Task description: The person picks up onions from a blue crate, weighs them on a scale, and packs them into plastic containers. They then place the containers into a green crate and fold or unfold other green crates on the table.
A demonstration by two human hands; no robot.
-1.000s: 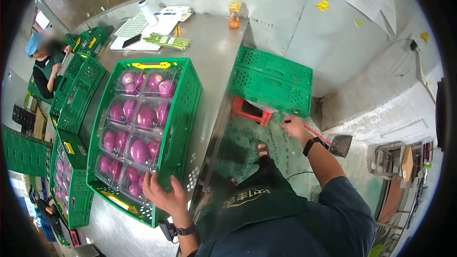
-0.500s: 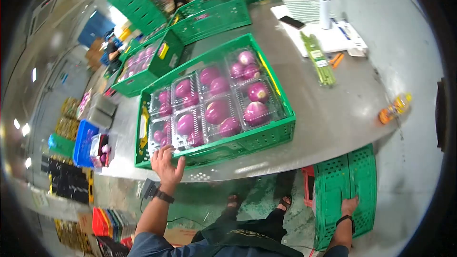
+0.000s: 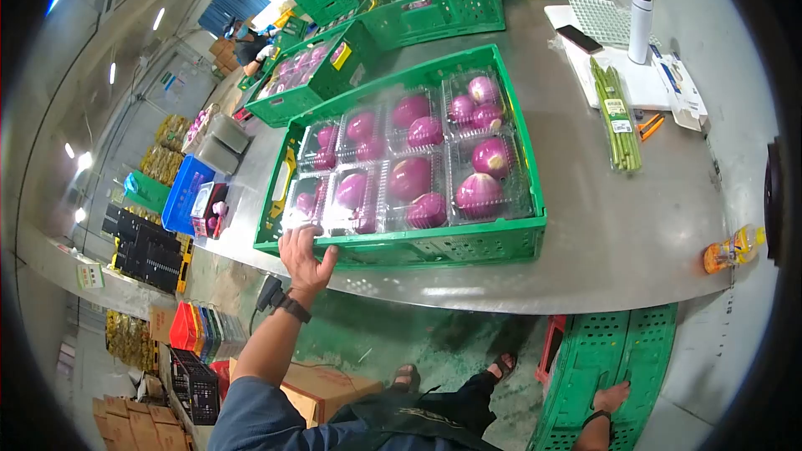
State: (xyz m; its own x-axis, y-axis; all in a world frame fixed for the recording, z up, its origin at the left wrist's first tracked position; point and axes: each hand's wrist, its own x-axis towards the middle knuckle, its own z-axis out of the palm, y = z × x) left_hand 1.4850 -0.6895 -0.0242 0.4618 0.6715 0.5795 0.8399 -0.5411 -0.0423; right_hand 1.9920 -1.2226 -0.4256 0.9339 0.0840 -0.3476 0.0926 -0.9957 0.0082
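A green plastic crate (image 3: 418,248) on the steel table holds several clear clamshell boxes (image 3: 489,179) of purple onions, two or three onions showing in each. My left hand (image 3: 304,260) is hooked over the crate's near rim at its left end, fingertips just inside and thumb apart on the outer wall. Low on the right, below the table edge, my right hand (image 3: 612,398) grips another green crate (image 3: 635,342) at its handle slot; its fingertips are partly hidden. Both wrists wear dark bands.
Another crate of boxed onions (image 3: 322,88) stands behind on the left. On the right of the steel table (image 3: 576,225) lie packed asparagus (image 3: 616,121), orange-handled snips (image 3: 650,127), a phone (image 3: 579,38), a white flask (image 3: 640,29) and a drink bottle (image 3: 735,250). Co-workers stand farther back.
The view has shifted, so the table and crates appear farther right and slightly higher. My left hand stays on the front rim; my right hand remains on the lower crate.
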